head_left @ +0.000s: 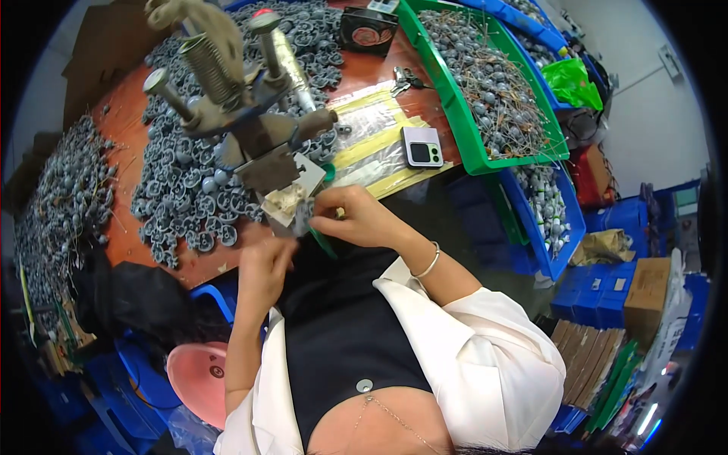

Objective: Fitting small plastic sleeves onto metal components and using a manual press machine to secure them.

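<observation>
A hand press (254,125) with a large spring and metal posts stands on the red-topped table. Just in front of its block, my right hand (356,218) pinches a small grey plastic part (302,217), which is slightly blurred. Lower and to the left, my left hand (262,271) has its fingers curled together; whatever they may hold is hidden. A pale worn pad (286,199) lies under the press head, beside the right fingertips. Behind and left of the press spreads a heap of grey round plastic parts (171,201).
A green tray (472,152) of grey balls with wires stands at the right, above a blue bin (565,241). A phone (422,147), keys (409,79) and a small fan (368,32) lie on the table. More wired parts (64,193) pile up far left.
</observation>
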{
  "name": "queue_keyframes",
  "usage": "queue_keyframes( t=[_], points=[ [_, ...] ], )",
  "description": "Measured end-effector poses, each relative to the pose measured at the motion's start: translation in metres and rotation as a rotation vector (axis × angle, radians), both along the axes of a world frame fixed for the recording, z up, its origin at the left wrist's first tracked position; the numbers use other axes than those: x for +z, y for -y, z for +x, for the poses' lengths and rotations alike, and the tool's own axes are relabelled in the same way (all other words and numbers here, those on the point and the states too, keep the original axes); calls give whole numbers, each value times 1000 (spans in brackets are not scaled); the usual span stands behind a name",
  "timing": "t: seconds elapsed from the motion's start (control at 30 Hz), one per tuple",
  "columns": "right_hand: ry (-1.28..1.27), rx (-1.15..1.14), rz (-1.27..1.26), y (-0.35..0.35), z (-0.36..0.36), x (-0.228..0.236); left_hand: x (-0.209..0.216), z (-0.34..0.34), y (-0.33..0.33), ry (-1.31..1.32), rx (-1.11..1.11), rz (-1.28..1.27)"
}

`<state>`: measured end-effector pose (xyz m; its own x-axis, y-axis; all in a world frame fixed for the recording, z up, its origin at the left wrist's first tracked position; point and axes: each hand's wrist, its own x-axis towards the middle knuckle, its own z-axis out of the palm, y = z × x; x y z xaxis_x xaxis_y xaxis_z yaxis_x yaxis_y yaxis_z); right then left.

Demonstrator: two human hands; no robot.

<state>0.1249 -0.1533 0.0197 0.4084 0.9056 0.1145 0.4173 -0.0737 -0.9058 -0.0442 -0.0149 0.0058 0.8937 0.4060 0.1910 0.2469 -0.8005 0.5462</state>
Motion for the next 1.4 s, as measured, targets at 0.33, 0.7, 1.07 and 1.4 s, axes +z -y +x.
queue_keyframes(
  t=[0.33,0.7,1.07,1.4],
  points=[
    [-99,-326,138,51,105,28,53,-49,-138,824,435,-1098],
    [859,-1257,-839,109,342,-2,32,18,-195,447,288,83],
    [921,-1051,-870,82,336,7,11,93,-157,-142,150,587],
    [-279,-972,642,126,421,86,0,71,-163,-24,-127,662]
  ],
)
